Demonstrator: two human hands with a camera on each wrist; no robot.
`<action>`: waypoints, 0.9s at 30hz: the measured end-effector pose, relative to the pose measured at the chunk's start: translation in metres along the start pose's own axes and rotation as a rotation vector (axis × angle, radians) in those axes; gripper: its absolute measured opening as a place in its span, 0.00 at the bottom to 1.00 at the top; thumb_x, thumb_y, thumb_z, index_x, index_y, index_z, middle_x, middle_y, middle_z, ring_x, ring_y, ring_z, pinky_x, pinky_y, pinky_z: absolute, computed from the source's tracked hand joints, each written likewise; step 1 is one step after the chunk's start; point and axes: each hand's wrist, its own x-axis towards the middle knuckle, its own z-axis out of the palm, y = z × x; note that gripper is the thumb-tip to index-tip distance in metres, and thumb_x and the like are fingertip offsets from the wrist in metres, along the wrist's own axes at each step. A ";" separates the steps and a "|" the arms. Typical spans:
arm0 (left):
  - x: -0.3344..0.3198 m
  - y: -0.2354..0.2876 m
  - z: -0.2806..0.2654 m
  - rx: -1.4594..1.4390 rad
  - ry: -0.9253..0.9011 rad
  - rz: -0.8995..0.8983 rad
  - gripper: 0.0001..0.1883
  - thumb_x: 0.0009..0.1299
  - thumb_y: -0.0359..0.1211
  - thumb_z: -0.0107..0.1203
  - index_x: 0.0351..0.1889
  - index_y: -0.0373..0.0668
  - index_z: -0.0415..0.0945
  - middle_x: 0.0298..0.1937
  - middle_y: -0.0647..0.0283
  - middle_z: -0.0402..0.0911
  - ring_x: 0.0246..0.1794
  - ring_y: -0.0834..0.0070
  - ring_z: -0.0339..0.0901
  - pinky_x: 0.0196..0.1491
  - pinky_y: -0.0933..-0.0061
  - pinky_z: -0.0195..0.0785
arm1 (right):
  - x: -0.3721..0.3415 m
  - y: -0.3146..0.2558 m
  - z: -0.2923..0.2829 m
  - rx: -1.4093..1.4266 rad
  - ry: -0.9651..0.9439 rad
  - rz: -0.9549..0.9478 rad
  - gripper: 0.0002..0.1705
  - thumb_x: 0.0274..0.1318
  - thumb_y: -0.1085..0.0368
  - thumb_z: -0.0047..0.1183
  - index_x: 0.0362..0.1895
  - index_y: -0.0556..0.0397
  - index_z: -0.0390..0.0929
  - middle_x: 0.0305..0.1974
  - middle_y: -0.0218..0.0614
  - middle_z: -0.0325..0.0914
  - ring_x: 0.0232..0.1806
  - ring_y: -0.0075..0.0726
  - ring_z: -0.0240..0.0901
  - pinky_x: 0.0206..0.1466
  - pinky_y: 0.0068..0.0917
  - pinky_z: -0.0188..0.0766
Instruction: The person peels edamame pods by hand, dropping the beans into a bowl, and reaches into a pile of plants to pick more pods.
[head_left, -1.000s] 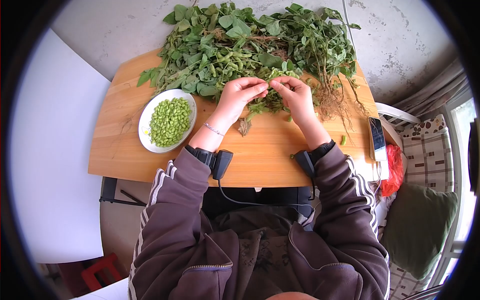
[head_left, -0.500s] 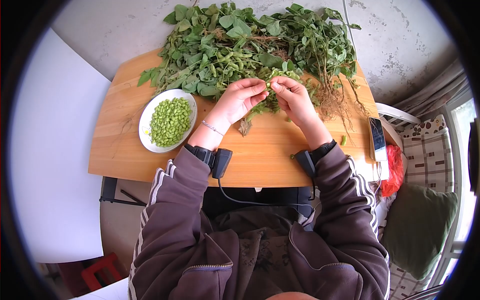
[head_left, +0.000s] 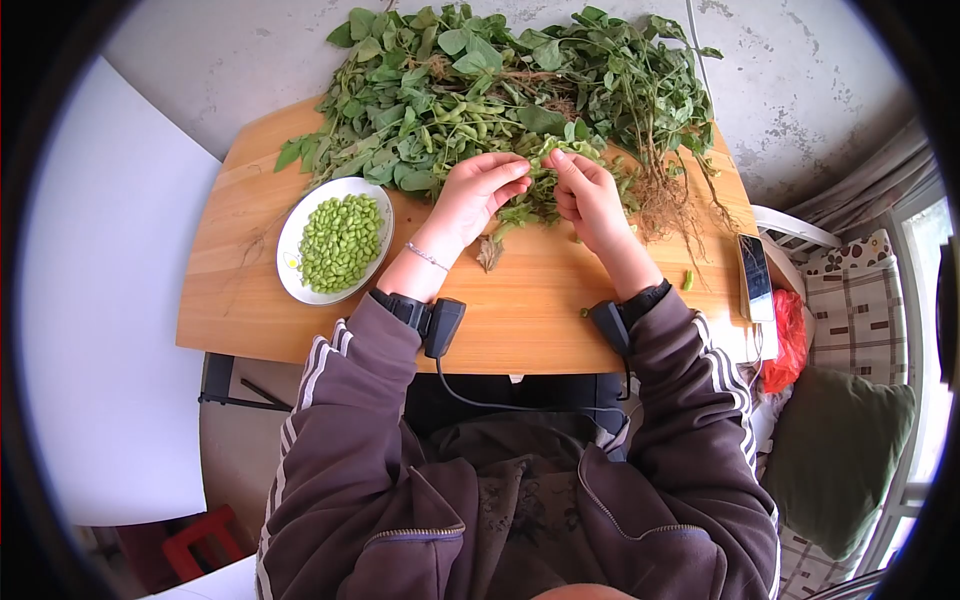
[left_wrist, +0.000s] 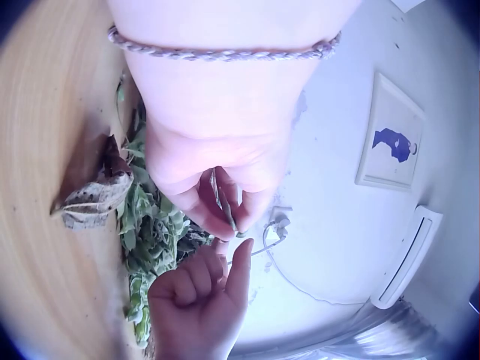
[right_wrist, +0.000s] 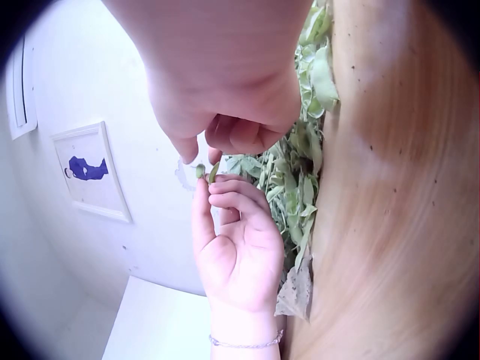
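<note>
In the head view my left hand (head_left: 472,198) is raised over the table's far middle. Its thumb and fingertips pinch a green soybean pod (left_wrist: 223,199), seen edge-on in the left wrist view. From the right wrist view, a rounded green bean (right_wrist: 200,172) shows at the left thumb tip beside the pod's end. My right hand (head_left: 595,207) faces it, thumb and index finger apart and the other fingers folded; its index tip is right at the left fingertips. Left of the hands, a white plate (head_left: 287,225) holds many shelled green soybeans (head_left: 340,243).
Behind the hands lies a big heap of uprooted soybean plants (head_left: 400,125), with roots (head_left: 672,212) at the right. A dry leaf (head_left: 489,253) lies near my left wrist, a loose pod (head_left: 688,281) right of my right wrist. A phone (head_left: 755,278) sits at the table's right edge.
My right thumb and fingertips have drawn away from the left hand, opening a gap between them. The green bean that showed between the hands is less visible in the head view.
</note>
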 end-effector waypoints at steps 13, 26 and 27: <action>-0.001 -0.001 0.001 0.118 0.047 0.066 0.12 0.71 0.29 0.60 0.48 0.31 0.80 0.44 0.59 0.84 0.43 0.76 0.82 0.51 0.76 0.77 | 0.001 0.002 0.001 -0.121 -0.002 -0.001 0.14 0.65 0.55 0.57 0.38 0.54 0.76 0.17 0.17 0.60 0.15 0.14 0.47 0.18 0.19 0.40; 0.001 -0.001 0.003 0.150 0.086 0.092 0.18 0.72 0.25 0.59 0.58 0.29 0.74 0.52 0.57 0.81 0.50 0.72 0.81 0.58 0.74 0.75 | 0.002 -0.002 0.001 0.103 0.016 0.062 0.14 0.69 0.56 0.50 0.37 0.54 0.76 0.20 0.19 0.58 0.18 0.15 0.47 0.19 0.18 0.42; 0.001 -0.001 0.003 0.158 0.099 0.090 0.18 0.71 0.25 0.59 0.58 0.29 0.74 0.51 0.58 0.81 0.50 0.73 0.81 0.58 0.74 0.76 | 0.002 -0.001 0.000 0.034 0.006 0.034 0.14 0.69 0.56 0.52 0.40 0.55 0.78 0.20 0.18 0.59 0.17 0.14 0.48 0.19 0.18 0.43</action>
